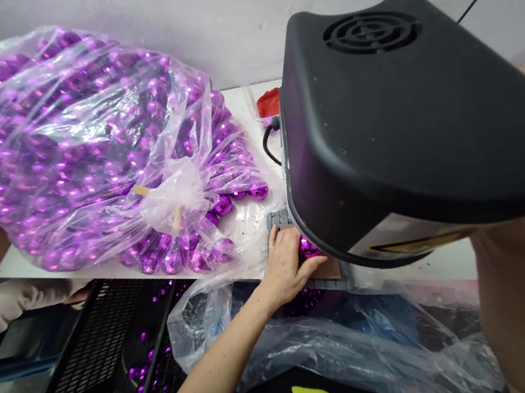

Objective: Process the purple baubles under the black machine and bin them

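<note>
— Well, where do we have the purple ball?
— Tucked under the front lip of the black machine hood, at the fingertip side of our left hand.
— And the grip?
— Loosely curled against the ball, thumb below it. We cannot tell whether it is clamped.
— Its axis?
— It is round, so we see no long axis or pointing end.

Bag of baubles left of machine, crate before table
</note>
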The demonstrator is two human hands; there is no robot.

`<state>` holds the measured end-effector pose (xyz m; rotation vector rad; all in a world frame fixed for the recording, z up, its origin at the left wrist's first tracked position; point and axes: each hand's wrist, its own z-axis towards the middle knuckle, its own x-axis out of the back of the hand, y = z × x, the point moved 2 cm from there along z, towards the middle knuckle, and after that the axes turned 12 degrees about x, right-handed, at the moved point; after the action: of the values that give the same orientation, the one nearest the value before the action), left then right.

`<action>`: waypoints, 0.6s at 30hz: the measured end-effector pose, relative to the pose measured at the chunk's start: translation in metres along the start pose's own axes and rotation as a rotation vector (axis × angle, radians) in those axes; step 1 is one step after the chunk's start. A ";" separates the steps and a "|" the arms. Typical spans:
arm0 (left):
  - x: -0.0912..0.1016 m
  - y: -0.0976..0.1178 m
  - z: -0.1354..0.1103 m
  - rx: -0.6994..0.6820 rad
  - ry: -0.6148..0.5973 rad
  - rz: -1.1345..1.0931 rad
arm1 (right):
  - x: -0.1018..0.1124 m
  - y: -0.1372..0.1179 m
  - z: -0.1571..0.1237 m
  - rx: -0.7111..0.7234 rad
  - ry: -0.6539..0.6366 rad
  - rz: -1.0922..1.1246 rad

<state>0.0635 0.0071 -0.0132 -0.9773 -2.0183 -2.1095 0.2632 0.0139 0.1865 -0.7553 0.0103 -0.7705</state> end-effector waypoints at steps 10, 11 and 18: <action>0.005 0.009 0.000 -0.046 -0.020 0.260 | 0.007 -0.002 -0.012 0.130 -0.014 -0.111; 0.005 0.010 -0.001 -0.050 -0.016 0.281 | 0.009 -0.003 -0.017 0.166 -0.009 -0.152; 0.003 0.010 0.000 -0.078 0.017 0.290 | 0.034 -0.010 -0.064 0.343 -0.149 -0.244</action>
<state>0.0651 0.0066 -0.0032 -1.1773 -1.6775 -2.0433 0.2647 -0.0521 0.1537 -0.4889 -0.3459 -0.9168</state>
